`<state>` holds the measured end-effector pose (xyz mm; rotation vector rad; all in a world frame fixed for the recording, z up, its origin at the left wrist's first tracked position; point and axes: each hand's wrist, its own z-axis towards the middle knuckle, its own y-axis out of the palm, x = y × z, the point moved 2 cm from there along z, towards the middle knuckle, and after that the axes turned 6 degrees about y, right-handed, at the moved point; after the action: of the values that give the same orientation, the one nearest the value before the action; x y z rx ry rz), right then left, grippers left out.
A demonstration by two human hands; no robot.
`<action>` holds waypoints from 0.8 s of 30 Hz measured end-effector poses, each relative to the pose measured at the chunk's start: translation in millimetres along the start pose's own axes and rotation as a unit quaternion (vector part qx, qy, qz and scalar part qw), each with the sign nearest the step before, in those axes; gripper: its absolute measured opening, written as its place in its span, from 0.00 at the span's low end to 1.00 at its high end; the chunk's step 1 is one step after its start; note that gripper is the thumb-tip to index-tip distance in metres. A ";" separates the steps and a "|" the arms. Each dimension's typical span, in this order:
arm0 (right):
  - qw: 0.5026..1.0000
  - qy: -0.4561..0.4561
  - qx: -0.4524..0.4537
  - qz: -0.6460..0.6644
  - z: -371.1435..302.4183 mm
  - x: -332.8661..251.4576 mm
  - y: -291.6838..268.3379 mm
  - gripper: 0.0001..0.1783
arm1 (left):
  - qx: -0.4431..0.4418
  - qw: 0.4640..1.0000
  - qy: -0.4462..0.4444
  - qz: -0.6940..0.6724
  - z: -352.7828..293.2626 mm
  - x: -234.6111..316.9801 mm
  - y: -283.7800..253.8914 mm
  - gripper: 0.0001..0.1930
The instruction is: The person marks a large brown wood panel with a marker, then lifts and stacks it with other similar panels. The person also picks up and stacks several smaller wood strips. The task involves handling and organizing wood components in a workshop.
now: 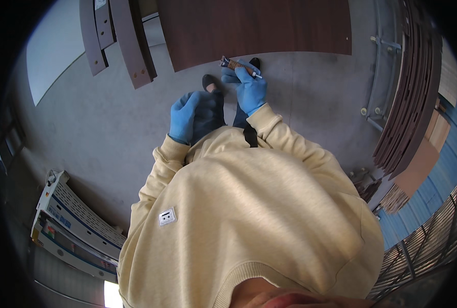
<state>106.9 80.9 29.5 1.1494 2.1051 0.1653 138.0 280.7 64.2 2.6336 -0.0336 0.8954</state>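
Observation:
In my right hand point(252, 91), gloved in blue, is a small brown tube point(234, 64) with a thin white nozzle. The fingers wrap round its body, and the nozzle points to the right. My left hand point(185, 114), in a matching blue glove, hovers in front of my waist with its fingers curled in. Whatever it may hold is hidden from this view. Beyond my right hand, a large dark brown wood-grain panel point(259, 28) extends away from me, its near edge just past the tube.
Narrow brown boards with holes point(131, 49) stick out at the far left, near a pale white sheet point(51, 56). On the right, a metal-framed trolley point(380, 66) stands by a stack of dark panels point(413, 97). A white perforated machine point(79, 215) sits behind me at left.

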 end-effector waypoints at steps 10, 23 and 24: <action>0.998 -0.004 -0.059 0.029 21.1 18.3 -27.8 0.19 | -0.011 1.000 -0.026 0.000 -2.5 0.0 -2.0 0.15; 0.996 0.031 0.017 -0.079 25.2 10.8 -32.4 0.16 | -0.002 0.999 -0.032 0.019 -2.1 -6.2 -2.1 0.17; 0.995 0.038 0.026 -0.086 25.5 12.8 -37.9 0.15 | -0.005 0.999 -0.031 0.018 -1.8 -6.7 -2.1 0.17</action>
<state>93.0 62.8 -12.1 0.9988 2.2760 0.0740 131.8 282.6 60.8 2.6582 -0.1025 0.8238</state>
